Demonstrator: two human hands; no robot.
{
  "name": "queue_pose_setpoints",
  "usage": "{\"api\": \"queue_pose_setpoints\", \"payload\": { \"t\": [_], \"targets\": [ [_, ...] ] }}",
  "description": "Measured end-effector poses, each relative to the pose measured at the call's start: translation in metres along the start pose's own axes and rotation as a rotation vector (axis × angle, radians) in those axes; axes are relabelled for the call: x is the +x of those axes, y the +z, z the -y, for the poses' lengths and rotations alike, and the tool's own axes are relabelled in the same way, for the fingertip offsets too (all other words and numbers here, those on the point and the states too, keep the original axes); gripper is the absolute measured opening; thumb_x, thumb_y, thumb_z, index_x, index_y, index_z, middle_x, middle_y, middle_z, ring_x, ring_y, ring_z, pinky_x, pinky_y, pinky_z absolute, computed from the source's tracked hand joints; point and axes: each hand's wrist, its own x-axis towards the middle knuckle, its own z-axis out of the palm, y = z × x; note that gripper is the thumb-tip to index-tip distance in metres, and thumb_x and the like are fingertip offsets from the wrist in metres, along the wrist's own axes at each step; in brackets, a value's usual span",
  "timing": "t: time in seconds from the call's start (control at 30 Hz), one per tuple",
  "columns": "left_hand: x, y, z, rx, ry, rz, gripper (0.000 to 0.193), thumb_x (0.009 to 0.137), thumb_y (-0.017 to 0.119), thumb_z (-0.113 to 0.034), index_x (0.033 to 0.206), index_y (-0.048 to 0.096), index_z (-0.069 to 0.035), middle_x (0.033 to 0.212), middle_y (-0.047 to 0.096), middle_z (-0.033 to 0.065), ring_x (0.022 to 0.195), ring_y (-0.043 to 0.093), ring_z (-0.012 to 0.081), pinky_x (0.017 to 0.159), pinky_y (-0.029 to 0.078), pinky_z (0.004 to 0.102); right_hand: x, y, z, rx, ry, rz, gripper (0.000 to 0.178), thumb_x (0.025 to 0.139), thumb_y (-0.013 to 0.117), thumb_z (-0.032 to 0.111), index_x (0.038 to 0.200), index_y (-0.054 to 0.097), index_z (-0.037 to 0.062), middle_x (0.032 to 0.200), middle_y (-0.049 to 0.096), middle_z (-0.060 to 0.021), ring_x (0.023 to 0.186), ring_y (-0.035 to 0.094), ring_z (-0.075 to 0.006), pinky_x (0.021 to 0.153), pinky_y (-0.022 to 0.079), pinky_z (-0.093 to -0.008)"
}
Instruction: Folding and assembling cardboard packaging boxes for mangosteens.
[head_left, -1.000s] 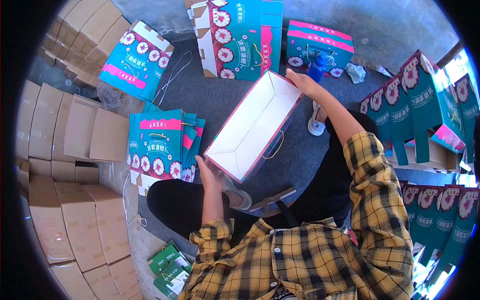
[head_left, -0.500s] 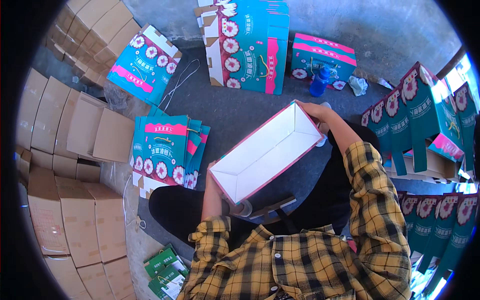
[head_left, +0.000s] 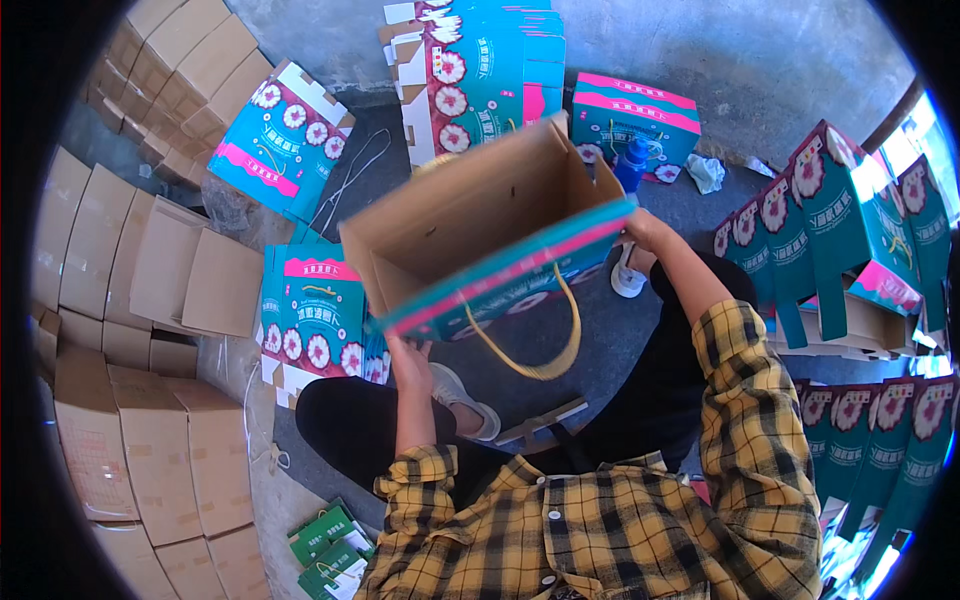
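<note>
Grey wall point(head_left: 330, 45), dark floor point(head_left: 598, 345), brown cartons point(head_left: 160, 430) stacked left; both hands point(head_left: 650, 233) hold open teal box point(head_left: 485, 225).

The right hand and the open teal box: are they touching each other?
Touching. The head view shows the right hand against the right end of the open teal box, with no gap between them.

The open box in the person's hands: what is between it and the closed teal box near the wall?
A blue bottle stands between the open box and the closed teal box, as the head view shows.
</note>
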Motion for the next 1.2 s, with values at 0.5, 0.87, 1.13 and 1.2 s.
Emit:
{"api": "queue_pose_setpoints", "payload": {
  "t": [0.5,0.87,1.13,1.2],
  "targets": [
    [0.012,-0.017,0.055,0.116,-0.161,0.049,0.039,0.097,0.045,-0.030,0.127,0.055,-0.008,0.118,0.058,0.0066,0.108,0.055,0.0186,0.089,0.044,0.0366,0.040,-0.022,-0.072,-0.117,0.420,0.000,0.060,0.088,0.058,0.050,0.129,0.055,0.0078,0.131,0.054,-0.0193,0.109,0.058,-0.0323,0.087,0.049,-0.0461],
    [-0.004,0.002,0.010,0.539,0.166,0.363,0.048,0.098,0.049,-0.037,0.126,0.055,0.000,0.123,0.057,0.0092,0.117,0.051,0.0186,0.101,0.037,0.0310,0.010,0.029,-0.013,-0.972,-0.564,-0.065,0.030,0.085,0.049,0.024,0.087,0.067,0.0010,0.093,0.066,-0.0222,0.089,0.062,-0.0405,0.080,0.049,-0.0477],
    [-0.009,0.018,-0.008,0.905,0.079,0.485,0.043,0.088,0.062,-0.043,0.102,0.059,-0.003,0.106,0.062,0.0146,0.103,0.055,0.0201,0.089,0.042,0.0329,-0.003,0.068,-0.003,-1.381,-0.131,0.216,0.035,0.090,0.048,0.028,0.097,0.070,0.0009,0.103,0.068,-0.0187,0.097,0.065,-0.0359,0.086,0.050,-0.0448],
    [-0.005,0.018,-0.008,0.930,0.066,0.473,0.044,0.088,0.062,-0.044,0.101,0.059,-0.002,0.109,0.062,0.0173,0.106,0.056,0.0224,0.092,0.041,0.0342,0.008,0.060,-0.011,-1.297,-0.113,0.179,0.035,0.089,0.050,0.028,0.087,0.068,-0.0017,0.093,0.067,-0.0213,0.090,0.065,-0.0380,0.080,0.050,-0.0480]
  ]
}}
